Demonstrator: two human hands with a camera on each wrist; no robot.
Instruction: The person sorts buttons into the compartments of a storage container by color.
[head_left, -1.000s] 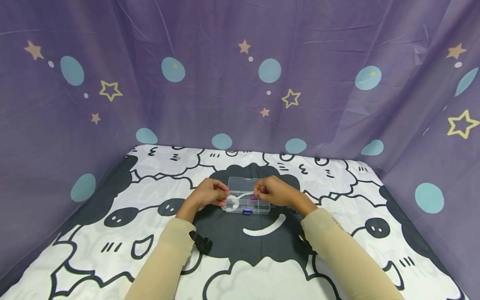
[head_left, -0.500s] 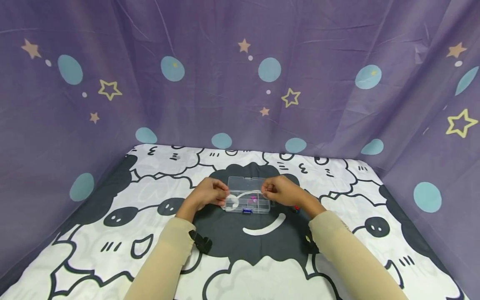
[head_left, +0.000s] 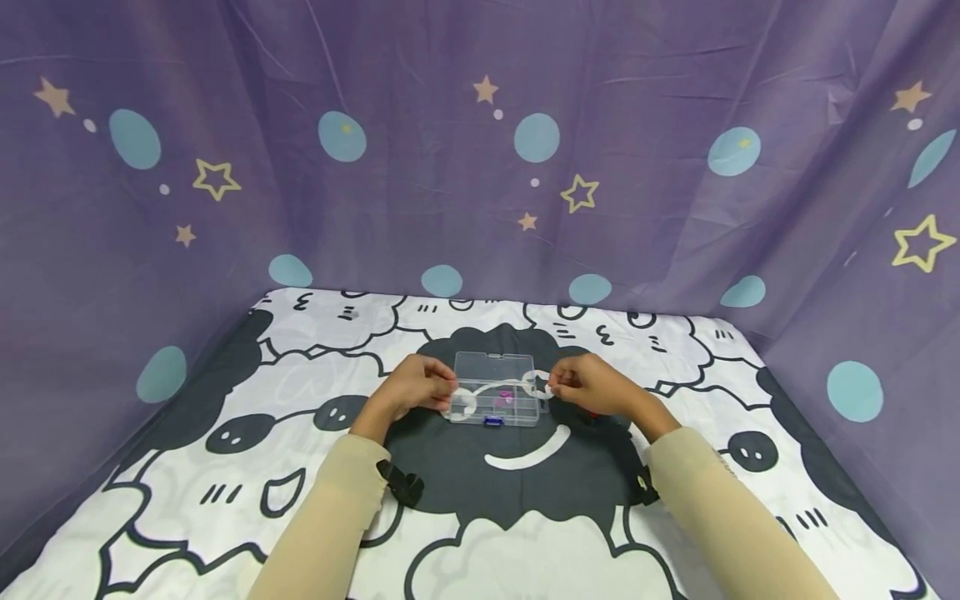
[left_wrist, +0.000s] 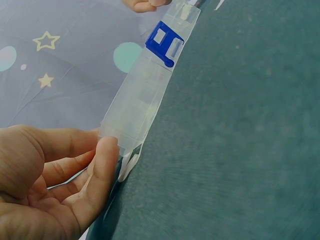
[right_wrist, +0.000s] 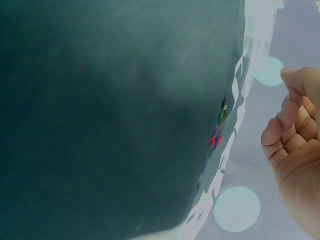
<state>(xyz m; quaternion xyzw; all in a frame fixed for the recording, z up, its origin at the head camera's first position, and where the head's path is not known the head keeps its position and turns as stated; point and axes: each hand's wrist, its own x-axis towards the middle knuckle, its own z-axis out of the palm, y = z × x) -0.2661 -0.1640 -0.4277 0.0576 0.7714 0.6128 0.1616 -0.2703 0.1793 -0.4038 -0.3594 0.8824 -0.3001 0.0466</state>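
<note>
Head view: seeing box [head_left: 480, 409] resting mid-cloth [head_left: 517, 492], on the dark patch, between left hand [head_left: 412, 387] and right hand [head_left: 596, 385]. Pinching box's left end between thumb and fingers of left hand, apparently steadying it. Seeing right hand hanging just off the box's right side, with fingers loosely curled and nothing visible in them. Judging as partway along: seeing pink pieces [head_left: 505, 397] lying in a compartment just left of a divider, counting those as done; seeing lid [head_left: 491, 365] standing open at the far side and coloured bits [right_wrist: 216, 140] lying outside, by the right wrist, so guessing at more remaining. Not making out how many, too blurry. Looking clear, rectangular and thin-walled, with inner dividers; carrying blue latch [left_wrist: 164, 44] on the near side; turning hazy white in left wrist view.
</note>
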